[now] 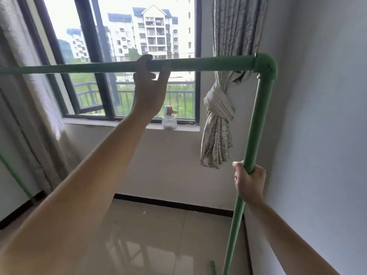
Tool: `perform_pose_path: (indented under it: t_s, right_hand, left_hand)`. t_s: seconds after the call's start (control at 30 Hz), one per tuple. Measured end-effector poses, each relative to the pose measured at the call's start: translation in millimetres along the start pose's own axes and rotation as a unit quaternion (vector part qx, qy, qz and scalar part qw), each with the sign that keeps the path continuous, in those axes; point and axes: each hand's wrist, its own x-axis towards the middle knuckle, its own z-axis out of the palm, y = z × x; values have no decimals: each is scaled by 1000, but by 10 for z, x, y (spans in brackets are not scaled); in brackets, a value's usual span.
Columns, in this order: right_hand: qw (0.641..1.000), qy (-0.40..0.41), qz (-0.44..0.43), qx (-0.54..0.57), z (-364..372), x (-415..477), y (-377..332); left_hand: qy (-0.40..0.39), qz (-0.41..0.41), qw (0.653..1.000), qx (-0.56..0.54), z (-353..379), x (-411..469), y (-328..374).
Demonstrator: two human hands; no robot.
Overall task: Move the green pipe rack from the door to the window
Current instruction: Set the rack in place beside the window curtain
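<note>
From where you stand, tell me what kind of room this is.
Probably a sparsely furnished room in an upper-floor flat: a dark-framed window looks out on apartment blocks, a knotted curtain hangs beside it, and the tiled floor is nearly bare.

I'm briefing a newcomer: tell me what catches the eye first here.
The green pipe rack dominates, its top bar crossing the view in front of the window. The left hand grips that bar, the right hand its right-side post. A knotted curtain hangs right of the window.

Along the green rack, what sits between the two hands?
In the head view, bare green top bar, the green elbow joint and bare upright pipe separate left hand from right hand.
</note>
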Motion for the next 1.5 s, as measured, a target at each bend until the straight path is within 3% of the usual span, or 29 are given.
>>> perform_pose_path:
  t_s: [0.13, 0.2, 0.37, 0.5, 0.6, 0.8, 0.9, 1.03, 1.37, 1.5]
  right_hand:
    - [1000, 25, -6, -13, 98, 486, 115]
    - [998, 64, -2, -30, 183, 1108, 362]
    - [994, 95, -22, -53, 265, 1609, 558]
    - [996, 68, -13, -59, 412, 2604, 1050]
    - [995, 67, -38, -58, 515, 2622, 1110]
    - [998, 38, -7, -50, 636, 3508, 1456]
    - [999, 36, -3, -41, 660, 3749, 1589]
    - [997, 55, 0, -46, 712, 3994, 1685]
    - [990, 124, 50, -53, 756, 4186, 1887]
    - [985, 161, 55, -36, 729, 4180, 1864]
  left_hand:
    - [48, 38, 998, -28, 417, 247, -255]
    - [57, 20, 997, -45, 1000, 653, -504]
    - [96, 74, 992, -46, 1375, 907, -698]
    - [98, 78, 992, 5, 2114, 1273, -1160]
    - [84, 48, 995, 5, 2040, 1399, -1279]
    - [90, 62, 993, 53, 2623, 1829, -1612]
    - [120, 95, 987, 49, 2879, 1944, -1734]
    - [101, 116, 987, 35, 3120, 2107, -1928]
    - [73, 132, 978, -141, 3265, 2290, -1981]
    - [76, 158, 972, -153, 3296, 2352, -1941]
